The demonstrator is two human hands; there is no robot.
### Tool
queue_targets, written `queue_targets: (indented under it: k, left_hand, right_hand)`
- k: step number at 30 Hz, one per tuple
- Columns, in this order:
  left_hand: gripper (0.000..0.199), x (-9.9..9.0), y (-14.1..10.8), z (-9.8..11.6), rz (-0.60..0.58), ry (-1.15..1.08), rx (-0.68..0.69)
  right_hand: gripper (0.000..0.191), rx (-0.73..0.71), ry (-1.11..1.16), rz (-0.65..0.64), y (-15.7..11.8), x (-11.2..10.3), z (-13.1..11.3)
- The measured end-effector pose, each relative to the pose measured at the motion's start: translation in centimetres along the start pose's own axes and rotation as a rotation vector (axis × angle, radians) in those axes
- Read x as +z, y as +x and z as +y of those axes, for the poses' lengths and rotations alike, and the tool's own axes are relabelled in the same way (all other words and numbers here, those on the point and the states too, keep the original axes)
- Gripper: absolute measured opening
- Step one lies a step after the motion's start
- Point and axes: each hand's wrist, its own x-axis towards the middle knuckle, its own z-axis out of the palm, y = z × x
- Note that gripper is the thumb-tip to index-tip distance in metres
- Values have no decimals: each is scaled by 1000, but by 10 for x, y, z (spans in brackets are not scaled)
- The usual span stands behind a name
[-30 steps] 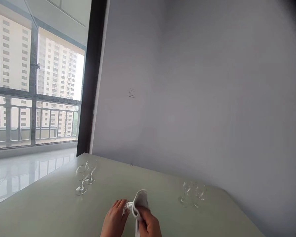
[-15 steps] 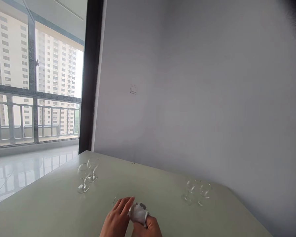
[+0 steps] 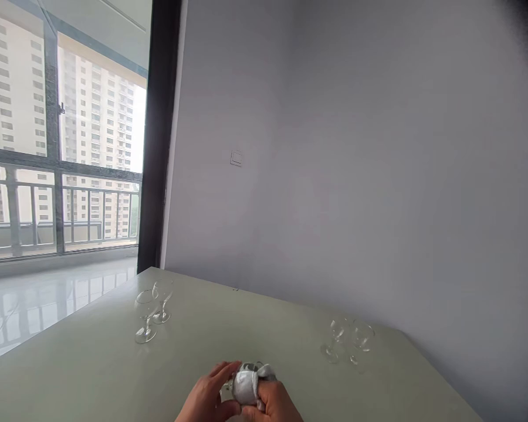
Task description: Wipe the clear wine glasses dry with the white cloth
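Low in the middle of the head view, a clear stemmed wine glass [image 3: 249, 367] is tipped on its side above the table. My left hand [image 3: 209, 392] is closed around it from the left, fingers over the top and thumb below. A white cloth [image 3: 267, 370] is bunched at the mouth of the glass and shows through its bowl. Closed on that cloth, my right hand [image 3: 273, 401] presses it into the opening from the right. The fingertips of the right hand are partly hidden by the cloth and glass.
Two stemmed glasses, a nearer one [image 3: 145, 316] and a farther one [image 3: 162, 300], stand at the table's left. Two more glasses [image 3: 334, 340] [image 3: 361, 340] stand on the right. The pale green table [image 3: 114, 375] meets a grey wall [image 3: 356, 176] behind.
The glass has turned, and its foot end has swung down behind my left fingers. My left thumb now shows beneath it. A cloth end now sticks up over the rim by my right hand.
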Motion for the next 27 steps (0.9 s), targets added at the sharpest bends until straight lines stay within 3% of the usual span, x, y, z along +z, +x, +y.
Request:
queue_targets:
  k: [3, 5, 6, 8, 11, 13, 14, 16, 19, 21, 23, 27]
  left_hand:
    - [28, -1, 2, 6, 391, 406, 117]
    - [24, -7, 2, 9, 499, 533, 186]
    - [24, -11, 2, 10, 474, 545, 195]
    - [20, -19, 2, 10, 282, 492, 159]
    - [12, -25, 2, 9, -103, 258, 8]
    - [16, -23, 2, 10, -282, 120, -72]
    - [15, -21, 2, 11, -296, 108, -89]
    - [7, -19, 2, 13, -166, 204, -54]
    - [33, -20, 3, 15, 153, 459, 91]
    - [39, -24, 3, 13, 217, 526, 150]
    - [34, -27, 3, 11, 158, 461, 121]
    - [14, -24, 5, 12, -140, 144, -51]
  right_hand:
    - [26, 205, 402, 49, 3, -1, 1]
    - [42, 277, 668, -7, 2, -1, -1]
    - [46, 286, 739, -25, 1, -2, -2]
    - [45, 247, 722, -5, -4, -4, -6]
    - [35, 130, 432, 28, -14, -11, -10]
    - [28, 106, 234, 7, -17, -16, -10]
    - [27, 117, 183, 20, -17, -16, -9]
    - [29, 182, 224, 60, -13, -15, -7]
    - [36, 293, 561, 45, -4, -8, -5]
    - [44, 306, 743, -17, -1, -3, -5]
    - [47, 274, 724, -22, -3, -3, -5]
    - [32, 141, 252, 46, -14, -14, -4]
